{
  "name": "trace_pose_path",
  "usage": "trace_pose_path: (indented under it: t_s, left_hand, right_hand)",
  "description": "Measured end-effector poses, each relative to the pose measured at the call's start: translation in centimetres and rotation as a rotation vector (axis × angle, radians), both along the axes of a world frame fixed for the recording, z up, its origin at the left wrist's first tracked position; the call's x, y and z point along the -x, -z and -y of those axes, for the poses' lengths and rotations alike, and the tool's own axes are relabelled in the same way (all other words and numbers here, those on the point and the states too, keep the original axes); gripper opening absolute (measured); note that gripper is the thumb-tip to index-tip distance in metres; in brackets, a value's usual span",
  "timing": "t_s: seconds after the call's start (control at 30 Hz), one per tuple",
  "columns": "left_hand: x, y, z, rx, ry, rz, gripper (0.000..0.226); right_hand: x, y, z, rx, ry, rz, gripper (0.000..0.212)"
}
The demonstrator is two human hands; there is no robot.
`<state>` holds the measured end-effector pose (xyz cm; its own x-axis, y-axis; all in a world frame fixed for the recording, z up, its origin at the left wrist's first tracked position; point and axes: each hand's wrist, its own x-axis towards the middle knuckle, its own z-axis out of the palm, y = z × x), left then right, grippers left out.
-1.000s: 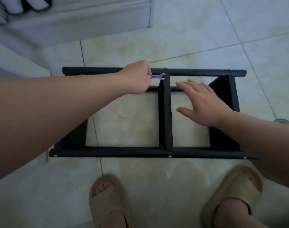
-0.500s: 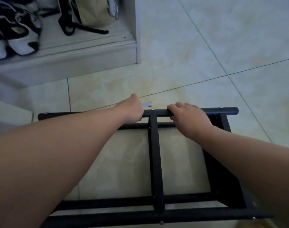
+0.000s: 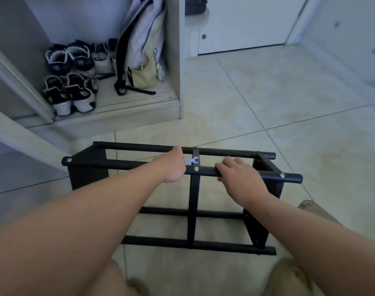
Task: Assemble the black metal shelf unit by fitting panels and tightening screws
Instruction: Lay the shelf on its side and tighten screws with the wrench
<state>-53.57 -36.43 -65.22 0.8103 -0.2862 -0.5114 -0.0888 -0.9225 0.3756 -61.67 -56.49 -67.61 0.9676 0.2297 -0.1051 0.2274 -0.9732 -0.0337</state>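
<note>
The black shelf unit [image 3: 194, 201] stood on the tiled floor [image 3: 267, 103] in the lower centre of the frame, side panels already fitted. The left hand [image 3: 173, 165] held a small silver wrench [image 3: 191, 160] by its handle. The wrench's open end pointed right, at the centre joint just above a screw [image 3: 196, 168]. The gripping fingers were hidden behind the hand. The right hand [image 3: 240, 174] was curled over the near top rail [image 3: 293, 178], right of centre, judged to be steadying the frame against the turning force. Work appeared to be at the tightening stage. Shoes [image 3: 69, 92] and a bag [image 3: 144, 60] occupied a cupboard at upper left.
</note>
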Motion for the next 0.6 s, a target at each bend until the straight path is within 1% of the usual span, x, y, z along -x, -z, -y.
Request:
trace_pose_path:
  t_s: [0.17, 0.27, 0.37, 0.47, 0.6]
  left_hand:
    - [6.8, -1.4, -1.1, -0.053, 0.037, -0.018, 0.016]
    - [10.7, -0.9, -1.4, -0.079, 0.040, 0.001, 0.017]
    - [14.0, 0.0, -1.7, -0.053, 0.004, 0.024, 0.015]
    - [16.9, 0.6, -1.8, 0.001, -0.056, 0.004, 0.010]
    - [20.0, 0.9, -1.3, 0.017, -0.062, -0.020, 0.009]
  right_hand:
    - [7.3, -0.8, -1.6, 0.010, -0.003, -0.049, 0.027]
    - [11.0, -0.4, -2.5, 0.001, 0.024, -0.081, 0.035]
    - [13.8, 0.2, -2.9, 0.001, 0.045, -0.089, 0.037]
    - [16.2, 0.6, -2.9, 0.005, 0.061, -0.110, 0.035]
    - [18.9, 0.5, -2.5, 0.011, 0.071, -0.152, 0.031]
